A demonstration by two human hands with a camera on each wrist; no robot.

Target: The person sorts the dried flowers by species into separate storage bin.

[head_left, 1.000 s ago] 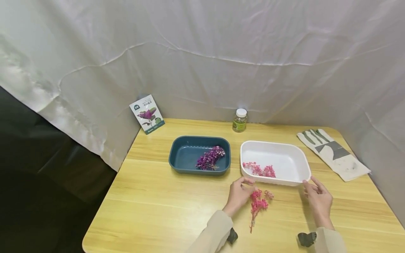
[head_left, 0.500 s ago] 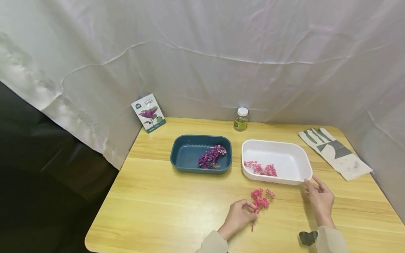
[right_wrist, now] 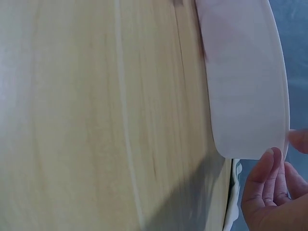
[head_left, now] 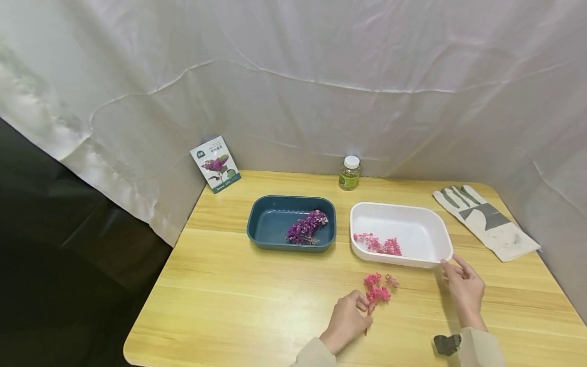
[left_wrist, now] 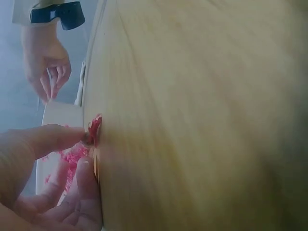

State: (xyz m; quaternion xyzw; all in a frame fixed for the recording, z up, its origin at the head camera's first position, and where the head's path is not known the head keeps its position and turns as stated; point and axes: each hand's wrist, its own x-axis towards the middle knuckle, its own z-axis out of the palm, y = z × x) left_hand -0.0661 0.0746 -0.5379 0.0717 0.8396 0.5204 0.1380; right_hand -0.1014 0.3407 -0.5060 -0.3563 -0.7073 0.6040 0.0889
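A sprig of pink flowers [head_left: 378,294] lies on the wooden table in front of the white tray [head_left: 431,239]. My left hand [head_left: 347,317] is at its lower stem, thumb and fingers around it. In the left wrist view the sprig's stem [left_wrist: 90,138] shows between the fingertips, low over the wood. At the front right corner of the white tray, my right hand [head_left: 464,290] pinches the rim; the right wrist view shows the thumb on the outer wall [right_wrist: 245,96]. More pink flowers [head_left: 378,244] rest inside that tray, at its front left.
Left of the white tray sits a dark blue tray [head_left: 266,232] holding purple flowers [head_left: 306,228]. A lidded jar [head_left: 349,174] stands at the back edge, a seed packet [head_left: 215,164] leans at the back left, and gloves [head_left: 486,223] lie at the right.
My left hand has moved from near the white tray's front rim toward me, down to the pink sprig's stem, and its fingers have closed in there. My right hand stays at the tray corner.
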